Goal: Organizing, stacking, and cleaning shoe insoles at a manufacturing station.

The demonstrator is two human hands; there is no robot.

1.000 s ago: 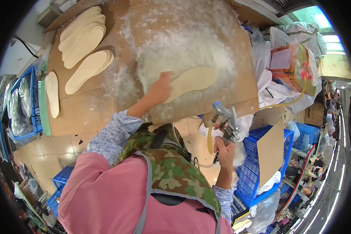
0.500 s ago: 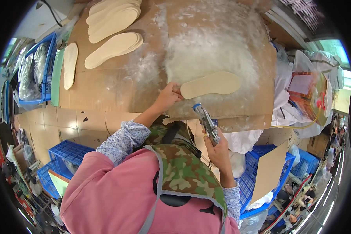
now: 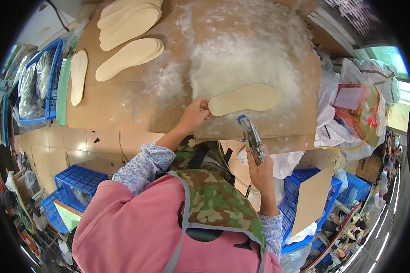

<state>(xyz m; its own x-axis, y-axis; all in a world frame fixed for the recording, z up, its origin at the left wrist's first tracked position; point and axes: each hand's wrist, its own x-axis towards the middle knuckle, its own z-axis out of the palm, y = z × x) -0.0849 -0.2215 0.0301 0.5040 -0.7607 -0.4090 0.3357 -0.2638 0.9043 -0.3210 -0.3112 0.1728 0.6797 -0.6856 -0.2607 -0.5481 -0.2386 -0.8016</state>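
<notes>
A cream insole (image 3: pixel 246 99) lies on the cardboard-covered table (image 3: pixel 168 102), over a patch of whitish, fuzzy residue. My left hand (image 3: pixel 196 113) pinches its narrower left end between thumb and fingers. In my right hand (image 3: pixel 261 170) is a metal spray gun (image 3: pixel 252 137) with a blue nozzle tip, gripped by its handle. The nozzle is just short of the insole's near edge, around its middle, and apart from it. Part of the gun's handle is hidden by my fingers.
Farther left lie a stack of insoles (image 3: pixel 130 59), a bigger pile (image 3: pixel 130 22) and a single insole (image 3: pixel 79 77). Blue crates stand at the left (image 3: pixel 54 86), lower left (image 3: pixel 79 182) and lower right (image 3: pixel 289 209). A yellow hose (image 3: pixel 341 148) runs off the table's right side.
My right hand has shifted the spray gun rightward along the insole's near edge and slightly nearer to it. My left hand stays at the insole's end; the whole view has slid slightly.
</notes>
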